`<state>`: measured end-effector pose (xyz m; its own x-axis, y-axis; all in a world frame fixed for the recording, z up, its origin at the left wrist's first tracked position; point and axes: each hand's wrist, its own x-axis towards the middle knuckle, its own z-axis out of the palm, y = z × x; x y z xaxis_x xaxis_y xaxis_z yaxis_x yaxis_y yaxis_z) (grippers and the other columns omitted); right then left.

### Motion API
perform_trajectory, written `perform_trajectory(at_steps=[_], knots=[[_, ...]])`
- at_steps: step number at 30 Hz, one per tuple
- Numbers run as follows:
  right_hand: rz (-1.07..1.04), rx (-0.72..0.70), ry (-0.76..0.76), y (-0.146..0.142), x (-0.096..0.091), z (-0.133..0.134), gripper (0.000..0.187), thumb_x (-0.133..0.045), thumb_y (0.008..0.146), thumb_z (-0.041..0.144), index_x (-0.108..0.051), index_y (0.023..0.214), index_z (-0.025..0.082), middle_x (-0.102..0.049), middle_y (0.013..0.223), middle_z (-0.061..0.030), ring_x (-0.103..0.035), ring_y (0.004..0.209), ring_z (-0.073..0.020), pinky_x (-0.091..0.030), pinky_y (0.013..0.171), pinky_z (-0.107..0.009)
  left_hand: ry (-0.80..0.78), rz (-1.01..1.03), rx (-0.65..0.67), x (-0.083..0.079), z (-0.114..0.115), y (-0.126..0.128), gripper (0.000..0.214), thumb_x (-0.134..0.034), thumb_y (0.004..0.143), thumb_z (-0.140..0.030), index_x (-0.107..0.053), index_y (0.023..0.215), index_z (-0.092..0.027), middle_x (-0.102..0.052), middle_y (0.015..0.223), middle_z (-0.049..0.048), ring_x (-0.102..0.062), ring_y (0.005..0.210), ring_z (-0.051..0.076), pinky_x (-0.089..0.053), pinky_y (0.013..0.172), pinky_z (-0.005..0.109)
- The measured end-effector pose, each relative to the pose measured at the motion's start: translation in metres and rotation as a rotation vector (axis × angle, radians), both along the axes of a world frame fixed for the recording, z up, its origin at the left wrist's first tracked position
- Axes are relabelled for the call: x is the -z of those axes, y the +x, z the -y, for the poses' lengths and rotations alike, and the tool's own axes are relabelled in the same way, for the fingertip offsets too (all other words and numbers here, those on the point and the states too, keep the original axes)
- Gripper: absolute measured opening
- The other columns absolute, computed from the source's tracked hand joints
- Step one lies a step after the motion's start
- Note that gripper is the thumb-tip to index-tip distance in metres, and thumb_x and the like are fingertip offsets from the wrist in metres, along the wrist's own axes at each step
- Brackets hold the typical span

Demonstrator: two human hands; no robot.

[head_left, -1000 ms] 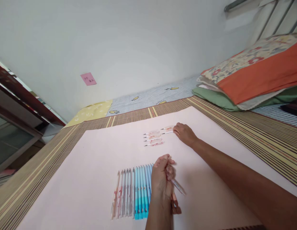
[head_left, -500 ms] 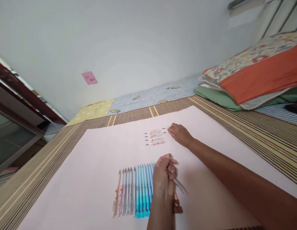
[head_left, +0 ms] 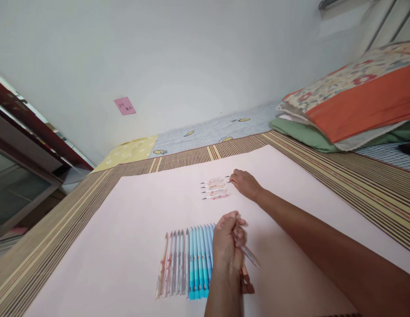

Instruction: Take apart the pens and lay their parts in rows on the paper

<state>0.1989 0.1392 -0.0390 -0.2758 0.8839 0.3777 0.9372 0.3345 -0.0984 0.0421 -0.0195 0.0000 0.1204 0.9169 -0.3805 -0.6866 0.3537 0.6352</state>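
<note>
A pale pink sheet (head_left: 132, 229) covers the striped mat. My left hand (head_left: 227, 245) is closed around a clear pen (head_left: 250, 256) that sticks out to the right, just beside a row of several blue and pale pens (head_left: 188, 263) lying side by side. Farther off, my right hand (head_left: 245, 183) is closed in a pinch on thin pink pens whose tips (head_left: 226, 179) reach left towards a small group of several pink patterned pens (head_left: 214, 188). Brown pen ends (head_left: 247, 285) show under my left wrist.
A striped woven mat (head_left: 42, 251) lies under the sheet. Folded bedding and an orange pillow (head_left: 353, 103) are stacked at the right. A white wall with a pink note (head_left: 124, 106) rises behind. A dark cabinet (head_left: 20, 167) stands at the left.
My right hand has slid left with its thin pens, closing the gap to the small pink group. My left hand has kept its hold on the clear pen.
</note>
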Motion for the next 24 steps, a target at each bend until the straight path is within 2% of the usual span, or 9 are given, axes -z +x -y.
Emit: perform_trajectory(at_steps=[10,17,24], knots=[[-0.053,0.008,0.048,0.0051,0.0089,-0.0026,0.024,-0.045,0.101,0.016,-0.069,0.098,0.016,-0.066,0.099,-0.0096,-0.056,0.083,-0.0204,-0.036,0.078,-0.032,0.009,-0.005,0.009,0.0027,0.0000,-0.0005,0.050,-0.095,0.049,-0.036,-0.065,0.080,-0.012,-0.065,0.064,0.0033,-0.037,0.040,0.002,-0.013,0.038,0.016],[-0.041,-0.021,0.055,0.0057,0.0074,-0.0011,0.022,-0.048,0.101,0.016,-0.070,0.097,0.017,-0.066,0.099,-0.0097,-0.057,0.087,-0.0209,-0.036,0.079,-0.032,0.006,0.001,0.016,0.0028,0.0013,0.0015,0.047,-0.094,0.051,-0.035,-0.065,0.081,-0.011,-0.065,0.065,0.0039,-0.037,0.040,0.002,-0.014,0.039,0.016],[-0.013,0.012,0.030,0.0013,0.0065,-0.0040,0.026,-0.046,0.101,0.013,-0.070,0.092,0.016,-0.065,0.096,-0.0092,-0.056,0.084,-0.0201,-0.035,0.077,-0.032,0.006,0.000,0.013,0.0025,0.0011,0.0015,0.048,-0.094,0.051,-0.035,-0.066,0.081,-0.011,-0.066,0.064,0.0035,-0.038,0.039,0.002,-0.013,0.039,0.016]])
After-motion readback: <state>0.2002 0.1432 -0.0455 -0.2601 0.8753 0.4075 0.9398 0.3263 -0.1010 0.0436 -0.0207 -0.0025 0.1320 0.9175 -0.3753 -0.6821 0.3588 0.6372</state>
